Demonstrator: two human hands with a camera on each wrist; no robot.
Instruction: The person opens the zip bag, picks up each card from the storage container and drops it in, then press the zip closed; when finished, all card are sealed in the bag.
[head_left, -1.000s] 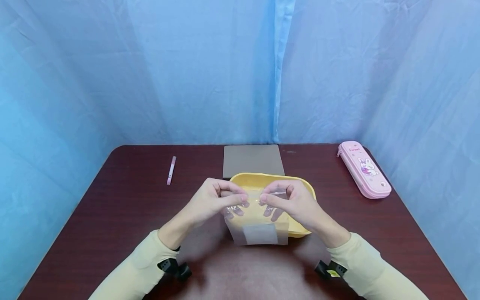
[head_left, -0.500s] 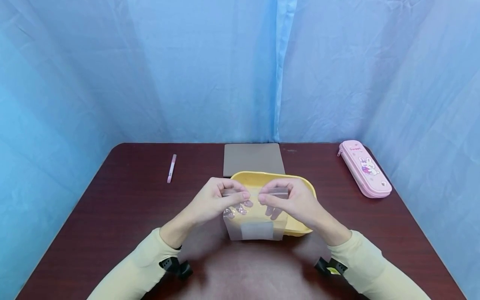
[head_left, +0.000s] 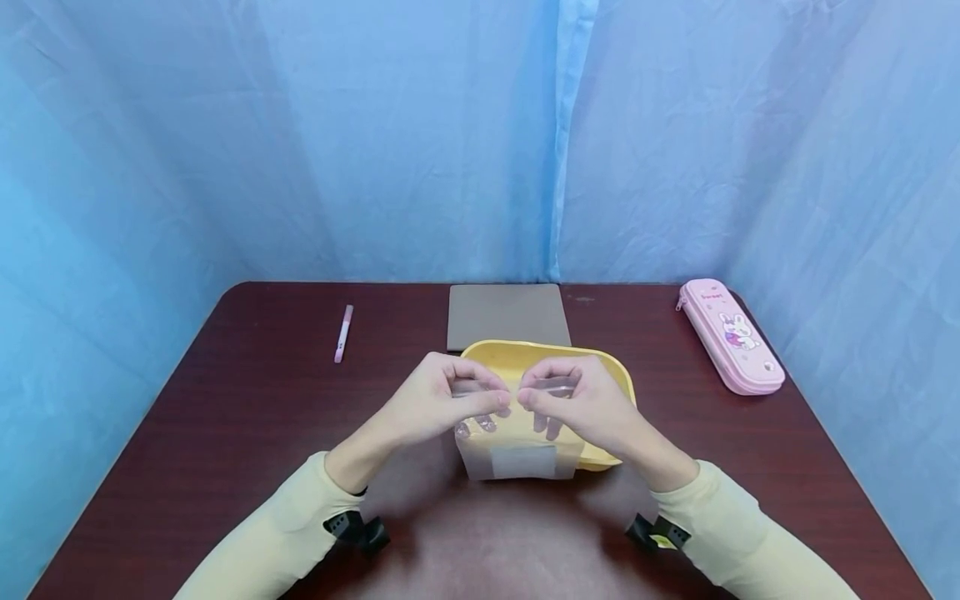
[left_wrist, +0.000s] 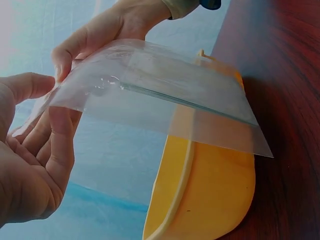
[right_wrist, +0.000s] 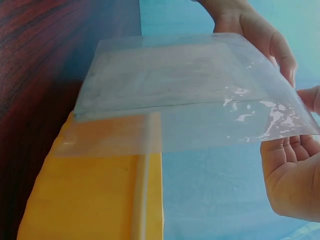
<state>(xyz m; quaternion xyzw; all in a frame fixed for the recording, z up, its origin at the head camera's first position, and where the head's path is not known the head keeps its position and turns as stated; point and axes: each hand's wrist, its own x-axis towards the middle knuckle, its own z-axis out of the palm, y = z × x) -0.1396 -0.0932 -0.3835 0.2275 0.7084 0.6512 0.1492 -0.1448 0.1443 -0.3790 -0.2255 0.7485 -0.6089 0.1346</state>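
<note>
Both hands pinch the top edge of a clear plastic zip bag (head_left: 480,457), which hangs in front of a yellow basket (head_left: 600,367). My left hand (head_left: 442,400) grips its left part between thumb and fingers; my right hand (head_left: 581,400) grips the right part, thumbs close to each other. Inside the bag lies a pale, flat, rectangular stack (head_left: 523,461), its layered edge showing in the left wrist view. In the right wrist view the bag (right_wrist: 200,130) spreads out over the side of the basket (right_wrist: 85,195).
Behind the basket lies a flat grey-brown board (head_left: 510,312). A pink and white pen (head_left: 343,333) rests on the dark table (head_left: 247,433) at the left. At the far right is a pink pencil case (head_left: 731,337) with a rabbit print. Blue curtains (head_left: 420,150) enclose the table.
The left hand has shifted slightly right along the bag's top edge, its thumb now nearer the right thumb. The bag swayed a little; both hands keep their pinch.
</note>
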